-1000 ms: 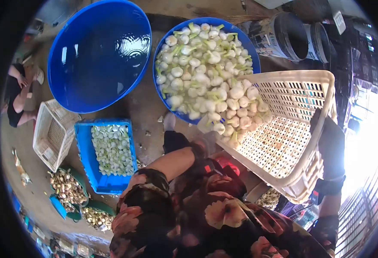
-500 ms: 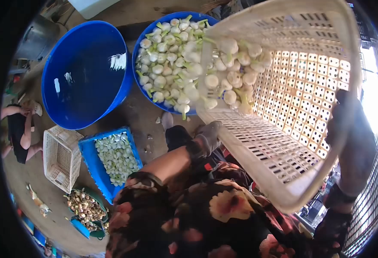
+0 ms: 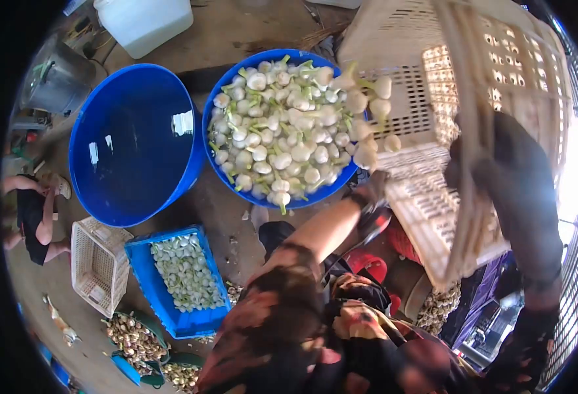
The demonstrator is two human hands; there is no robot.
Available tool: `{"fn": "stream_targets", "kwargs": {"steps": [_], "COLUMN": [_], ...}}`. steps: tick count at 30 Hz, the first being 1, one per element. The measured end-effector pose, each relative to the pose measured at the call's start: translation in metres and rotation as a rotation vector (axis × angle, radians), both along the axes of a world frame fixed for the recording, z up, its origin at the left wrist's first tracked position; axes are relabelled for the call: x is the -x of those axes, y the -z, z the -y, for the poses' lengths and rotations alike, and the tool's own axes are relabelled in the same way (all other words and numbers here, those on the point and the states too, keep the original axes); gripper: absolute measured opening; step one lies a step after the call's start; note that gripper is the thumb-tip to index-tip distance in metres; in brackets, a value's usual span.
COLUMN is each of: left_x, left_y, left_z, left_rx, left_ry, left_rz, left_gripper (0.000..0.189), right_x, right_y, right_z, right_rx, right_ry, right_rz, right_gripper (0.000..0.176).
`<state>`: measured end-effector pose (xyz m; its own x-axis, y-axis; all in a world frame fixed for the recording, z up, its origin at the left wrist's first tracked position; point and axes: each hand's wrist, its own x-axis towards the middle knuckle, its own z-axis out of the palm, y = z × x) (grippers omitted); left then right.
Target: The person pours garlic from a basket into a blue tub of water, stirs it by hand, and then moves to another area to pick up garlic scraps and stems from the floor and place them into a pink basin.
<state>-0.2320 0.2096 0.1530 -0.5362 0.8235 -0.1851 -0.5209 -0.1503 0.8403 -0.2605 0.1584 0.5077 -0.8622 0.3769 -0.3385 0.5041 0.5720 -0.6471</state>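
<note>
A pale plastic crate [image 3: 410,98] with slotted walls is tipped on its side at the upper right. Its mouth faces a round blue tub [image 3: 213,167] heaped with white garlic-like bulbs [image 3: 282,125] with green stem stubs, sitting in water. Several more bulbs [image 3: 368,111] are at the crate's mouth, over the tub's right rim. My left hand [image 3: 371,188], gloved, is closed on the crate's lower edge beside the tub. My right hand [image 3: 492,154], dark-gloved and blurred, grips the crate's far end; its fingers are partly hidden by the rim.
A second blue tub [image 3: 131,75] holds water. Below it stand a pale crate [image 3: 82,262] and a blue bin [image 3: 203,322] of white bulbs. Baskets of brownish bulbs [image 3: 134,338] and a cat [image 3: 61,322] are lower left. Another person [image 3: 36,220] sits at the left edge.
The crate has tipped further, and most bulbs inside it have slid into the tub, which is fuller. My right hand has moved left and up with the crate; my left hand has shifted right.
</note>
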Motion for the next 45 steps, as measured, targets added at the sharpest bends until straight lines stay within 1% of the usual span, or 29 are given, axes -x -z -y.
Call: {"fn": "stream_targets", "kwargs": {"steps": [2, 3, 6, 7, 8, 9, 11, 12, 13, 16, 17, 18, 21, 22, 23, 24, 25, 26, 28, 30, 32, 33, 34, 36, 37, 40, 41, 44, 45], "left_x": [0.001, 0.001, -0.003, 0.001, 0.001, -0.002, 0.001, -0.005, -0.005, 0.008, 0.007, 0.008, -0.006, -0.017, -0.027, -0.038, -0.054, -0.070, -0.117, -0.165, -0.210, -0.233, -0.248, -0.283, -0.300, -0.342, -0.353, -0.388, -0.395], "left_y": [0.046, 0.053, 0.051, 0.030, 0.004, 0.013, 0.030, 0.028, 0.006, -0.020, -0.012, -0.004, -0.021, -0.020, -0.023, -0.028, -0.049, -0.039, -0.108, -0.147, -0.156, -0.161, -0.146, -0.150, -0.148, -0.112, -0.116, -0.090, -0.084], "left_z": [-0.057, -0.069, -0.083, -0.073, -0.063, -0.063, -0.065, -0.058, -0.038, -0.019, -0.020, -0.019, 0.013, 0.028, 0.044, 0.058, 0.076, 0.085, 0.092, 0.107, 0.120, 0.127, 0.142, 0.161, 0.173, 0.225, 0.236, 0.292, 0.310], "left_rx": [-0.198, -0.247, -0.339, -0.356, -0.200, -0.231, -0.312, -0.181, 0.185, -0.222, -0.325, -0.339, -0.342, -0.392, -0.439, -0.485, -0.533, -0.609, -0.607, -0.470, -0.578, -0.649, -0.730, -0.804, -0.828, -0.725, -0.735, -0.845, -0.782], "left_ry": [0.118, 0.150, 0.159, 0.149, 0.107, 0.131, 0.185, 0.144, -0.065, -0.028, -0.076, -0.133, -0.384, -0.440, -0.482, -0.506, -0.585, -0.668, -0.785, -0.965, -1.192, -1.228, -1.256, -1.410, -1.494, -1.711, -1.746, -1.814, -1.927], "left_rz": [0.537, 0.684, 0.966, 1.038, 1.191, 1.128, 1.001, 0.125, -0.685, 0.908, 1.030, 1.021, 1.023, 1.007, 0.988, 0.965, 0.911, 0.848, 0.807, 0.705, 0.803, 0.793, 0.779, 0.644, 0.567, 0.525, 0.485, 0.603, 0.550], "left_gripper": [0.022, 0.022, 0.021, 0.021, 0.020, 0.017, 0.013, 0.012, 0.011, 0.021, 0.026, 0.027, 0.033, 0.033, 0.034, 0.035, 0.036, 0.039, 0.043, 0.045, 0.047, 0.046, 0.046, 0.049, 0.050, 0.049, 0.048, 0.048, 0.046], "right_x": [0.016, 0.016, 0.008, 0.001, -0.007, -0.014, -0.022, -0.027, -0.035, -0.051, -0.059, -0.065, -0.090, -0.101, -0.101, -0.108, -0.102, -0.092, -0.091, -0.098, -0.114, -0.119, -0.117, -0.118, -0.121, -0.125, -0.129, -0.133, -0.131], "right_y": [0.004, 0.001, -0.012, -0.017, -0.023, -0.023, -0.026, -0.027, -0.030, -0.042, -0.045, -0.044, -0.040, -0.046, -0.050, -0.051, -0.057, -0.063, -0.092, -0.115, -0.130, -0.129, -0.100, -0.075, -0.059, -0.012, -0.008, 0.039, 0.056], "right_z": [-0.030, -0.035, -0.041, -0.036, -0.031, -0.028, -0.025, -0.023, -0.026, -0.072, -0.091, -0.101, -0.096, -0.102, -0.117, -0.114, -0.126, -0.136, -0.159, -0.155, -0.129, -0.112, -0.086, -0.043, -0.020, 0.050, 0.068, 0.144, 0.168], "right_rx": [0.007, -0.025, -0.133, -0.171, -0.209, -0.063, -0.119, -0.147, -0.263, 0.002, 0.164, 0.174, 0.069, 0.086, 0.133, 0.202, 0.329, 0.452, 0.658, 0.847, 0.907, 0.904, 0.919, 0.879, 0.976, 1.010, 1.062, 1.131, 1.141], "right_ry": [-0.118, -0.147, -0.207, -0.213, -0.218, -0.113, -0.074, -0.054, -0.099, 0.076, -0.001, -0.026, -0.028, -0.107, -0.206, -0.242, -0.327, -0.417, -0.551, -0.773, -0.896, -0.959, -1.076, -1.107, -1.074, -1.185, -1.168, -1.112, -1.112], "right_rz": [-0.094, -0.137, -0.215, -0.205, -0.195, -0.196, -0.244, -0.267, -0.275, -0.255, -0.263, -0.293, -0.388, -0.372, -0.329, -0.456, -0.359, -0.260, -0.254, -0.184, -0.125, -0.106, -0.060, 0.011, 0.026, 0.076, 0.131, 0.320, 0.372], "right_gripper": [0.038, 0.038, 0.040, 0.042, 0.044, 0.044, 0.042, 0.042, 0.042, 0.040, 0.039, 0.042, 0.048, 0.051, 0.054, 0.053, 0.052, 0.052, 0.054, 0.058, 0.057, 0.057, 0.054, 0.051, 0.036, 0.029, 0.026, 0.019, 0.018]}}
